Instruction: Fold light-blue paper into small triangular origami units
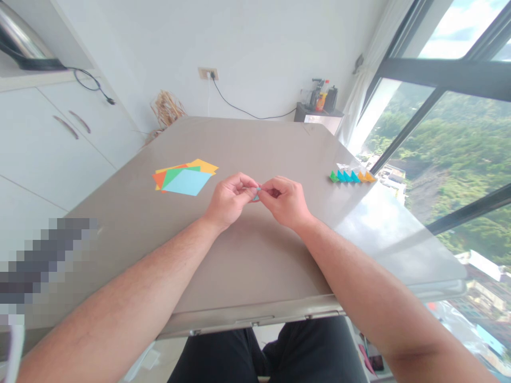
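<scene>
Bare forearms, left (147, 282) and right (371, 287), are reaching in over the near edge of the table (255, 143); dark-trousered legs (319, 348) are showing below that same edge. Left hand (230, 199): fingers are curling in, thumb and fingertips closing in a pinch on a small light-blue piece (256, 196). Right hand (288, 201): likewise curling, thumb and index finger pinching the same piece from the other side. The piece is sitting between the fingertips, about midway across the table; its shape is being mostly hidden by the fingers.

Flat paper sheets (189, 183) are lying overlapped on the table's left part: light blue on top, with green, orange-red and yellow-orange ones showing from beneath. Folded pointed shapes (351, 177) are standing in a row near the table's right edge, running green, blue, then orange from left to right.

Surroundings: a small cabinet (317, 114) is standing beyond the table's far edge, bearing a bottle (321, 100). White cupboards (40, 133) are lining the table's left, and a window (415, 133) is filling its right.
</scene>
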Demonstrator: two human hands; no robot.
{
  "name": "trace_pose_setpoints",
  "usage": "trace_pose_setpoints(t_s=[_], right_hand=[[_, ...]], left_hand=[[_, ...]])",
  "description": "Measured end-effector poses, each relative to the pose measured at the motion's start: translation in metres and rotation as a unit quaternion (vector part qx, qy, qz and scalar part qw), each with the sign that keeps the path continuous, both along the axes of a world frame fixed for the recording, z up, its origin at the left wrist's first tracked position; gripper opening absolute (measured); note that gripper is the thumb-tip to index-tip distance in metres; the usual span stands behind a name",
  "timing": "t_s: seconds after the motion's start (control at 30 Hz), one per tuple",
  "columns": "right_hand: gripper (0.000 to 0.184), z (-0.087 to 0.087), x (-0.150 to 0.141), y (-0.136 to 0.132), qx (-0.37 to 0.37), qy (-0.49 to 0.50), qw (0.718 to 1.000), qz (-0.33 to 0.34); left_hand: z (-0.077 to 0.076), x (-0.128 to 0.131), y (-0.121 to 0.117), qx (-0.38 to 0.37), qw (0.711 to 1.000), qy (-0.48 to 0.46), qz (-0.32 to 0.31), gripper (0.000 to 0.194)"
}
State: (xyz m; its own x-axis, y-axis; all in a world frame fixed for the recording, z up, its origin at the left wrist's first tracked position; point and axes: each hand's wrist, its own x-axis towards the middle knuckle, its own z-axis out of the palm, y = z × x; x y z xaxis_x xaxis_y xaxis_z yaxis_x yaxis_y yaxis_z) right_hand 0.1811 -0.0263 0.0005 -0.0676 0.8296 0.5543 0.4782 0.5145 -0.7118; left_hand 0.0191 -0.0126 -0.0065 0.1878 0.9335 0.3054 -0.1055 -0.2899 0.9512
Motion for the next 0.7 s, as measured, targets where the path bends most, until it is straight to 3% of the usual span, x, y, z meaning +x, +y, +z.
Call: trace_pose_setpoints(t_s=[0.4, 0.7], right_hand=[[0.019, 0.0, 0.0029, -0.0004, -0.104, 0.05, 0.993, 0.013], [0.018, -0.0006, 0.0067, 0.0037, -0.151, 0.084, 0.985, 0.023]], left_hand=[[-0.0042, -0.0026, 0.0042, 0.04, 0.998, 0.048, 0.017, 0.017], [-0.0016, -0.0034, 0.0022, 0.064, 0.989, 0.134, 0.026, 0.035]])
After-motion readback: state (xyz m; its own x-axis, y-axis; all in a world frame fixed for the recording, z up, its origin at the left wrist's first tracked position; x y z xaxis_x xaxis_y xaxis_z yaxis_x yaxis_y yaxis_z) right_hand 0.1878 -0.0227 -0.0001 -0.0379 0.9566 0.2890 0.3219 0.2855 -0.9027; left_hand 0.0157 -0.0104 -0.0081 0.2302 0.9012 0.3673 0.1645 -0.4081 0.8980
